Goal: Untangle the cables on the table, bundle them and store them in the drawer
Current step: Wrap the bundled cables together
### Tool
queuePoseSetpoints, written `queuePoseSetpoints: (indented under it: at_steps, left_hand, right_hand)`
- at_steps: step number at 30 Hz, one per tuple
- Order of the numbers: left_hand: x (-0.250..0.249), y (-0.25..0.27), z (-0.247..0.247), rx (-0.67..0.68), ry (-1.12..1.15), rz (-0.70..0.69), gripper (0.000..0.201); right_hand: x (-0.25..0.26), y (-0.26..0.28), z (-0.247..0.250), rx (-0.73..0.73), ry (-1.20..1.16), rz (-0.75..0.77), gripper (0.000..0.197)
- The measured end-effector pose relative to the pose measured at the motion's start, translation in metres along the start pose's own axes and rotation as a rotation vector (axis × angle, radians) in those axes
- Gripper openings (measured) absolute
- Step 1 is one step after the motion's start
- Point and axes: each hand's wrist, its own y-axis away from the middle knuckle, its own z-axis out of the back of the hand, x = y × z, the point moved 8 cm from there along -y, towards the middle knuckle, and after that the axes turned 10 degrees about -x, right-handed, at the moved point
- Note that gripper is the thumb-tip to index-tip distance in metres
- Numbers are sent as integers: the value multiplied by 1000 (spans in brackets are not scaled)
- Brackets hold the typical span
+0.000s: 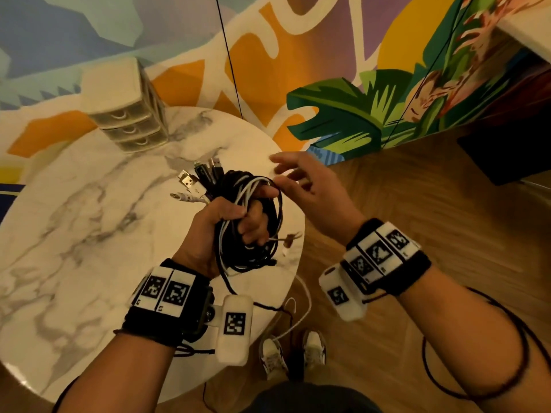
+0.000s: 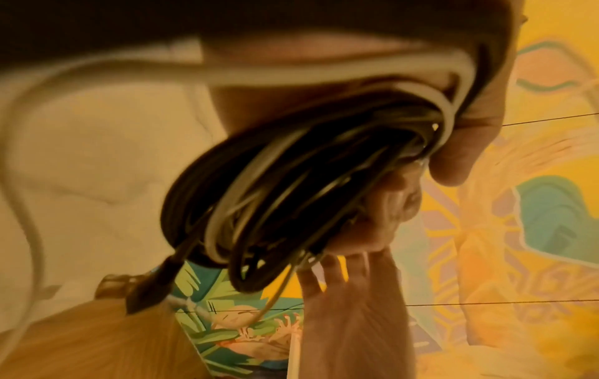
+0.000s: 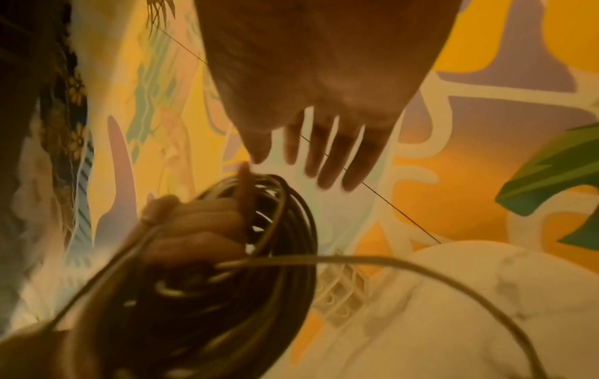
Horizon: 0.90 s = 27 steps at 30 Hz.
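Note:
My left hand (image 1: 235,216) grips a coiled bundle of black and white cables (image 1: 253,234) above the right side of the round marble table (image 1: 89,234). Several plug ends (image 1: 196,180) stick out of the fist toward the far left. The coil (image 2: 275,200) fills the left wrist view, with my fingers (image 2: 460,143) curled round its top. My right hand (image 1: 301,180) hovers just right of the bundle, fingers spread and holding nothing; its fingers (image 3: 330,153) show straight above the coil (image 3: 246,282) in the right wrist view. A small plastic drawer unit (image 1: 128,114) with three closed drawers stands at the table's far edge.
A white cable (image 1: 301,311) hangs off the table's near right edge toward the wooden floor (image 1: 417,204). My shoes (image 1: 292,353) are below it. A painted wall (image 1: 298,70) rises behind the table, and a dark box (image 1: 512,156) sits on the floor at right.

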Motion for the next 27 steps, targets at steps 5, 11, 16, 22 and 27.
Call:
queuePoseSetpoints:
  at_steps: [5, 11, 16, 22, 27]
  left_hand:
    - [-6, 4, -7, 44, 87, -24, 33]
    - [-5, 6, -3, 46, 120, -17, 36]
    - [-5, 9, -4, 80, 87, -4, 36]
    - [3, 8, -8, 89, 62, 12, 35]
    - [7, 10, -6, 116, 57, 39, 36]
  right_hand:
    - [6, -1, -16, 17, -72, 122, 24]
    - [17, 6, -17, -126, 40, 306, 22]
    - [17, 14, -14, -108, 28, 315, 22]
    - [20, 10, -8, -84, 25, 361, 20]
    - [-5, 8, -13, 26, -176, 97, 21]
